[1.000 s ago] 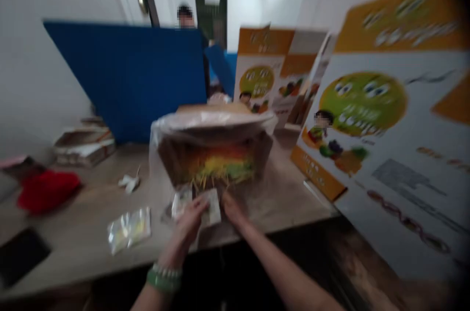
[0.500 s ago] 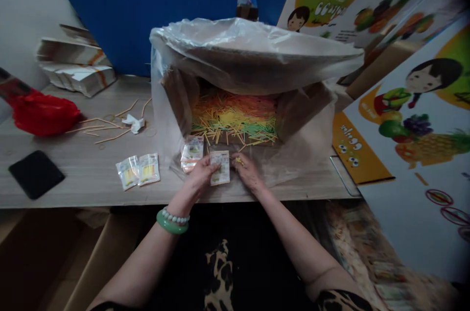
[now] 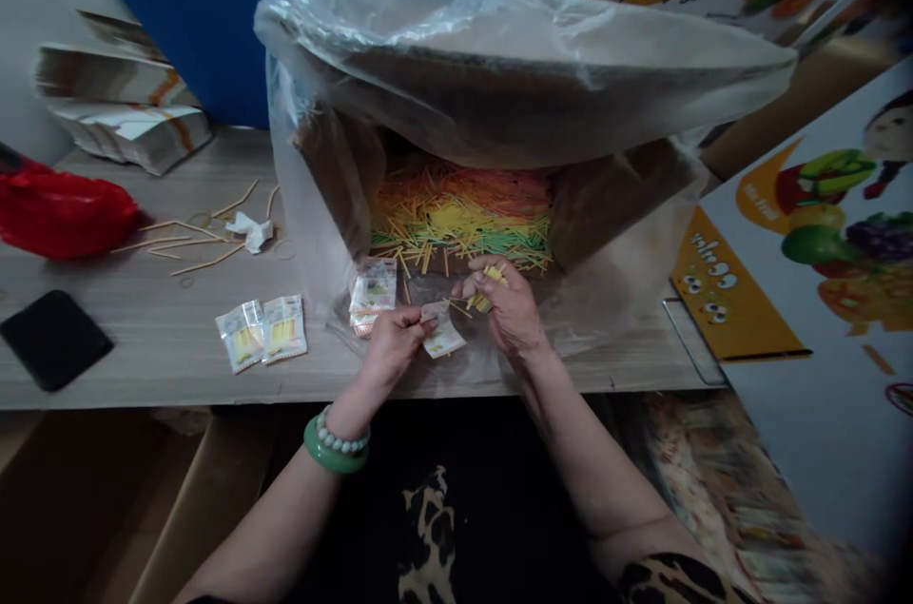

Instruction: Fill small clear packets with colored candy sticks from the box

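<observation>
My left hand (image 3: 391, 346) pinches a small printed packet (image 3: 442, 338) just above the table's near edge. Right beside it, my right hand (image 3: 505, 304) is closed round a small bunch of yellow sticks (image 3: 487, 285). Both hands sit in front of a cardboard box (image 3: 335, 166) lined with clear plastic and lying on its side, with a heap of red, orange, yellow and green sticks (image 3: 463, 219) inside. A small stack of packets (image 3: 374, 290) lies at the box's mouth by my left hand. Two filled packets (image 3: 262, 333) lie further left.
On the wooden table (image 3: 143, 338) lie a black pad (image 3: 53, 338), a red bag (image 3: 64, 214), loose sticks and rubber bands (image 3: 200, 233), and a stack of flat cartons (image 3: 121, 109). Printed cardboard sheets (image 3: 820, 233) lean at the right. A blue panel (image 3: 249, 5) stands behind.
The view has dropped from the room to the table and moved closer. My right hand rose from the table with a bunch of yellow sticks; my left hand lifted and tilted the packet.
</observation>
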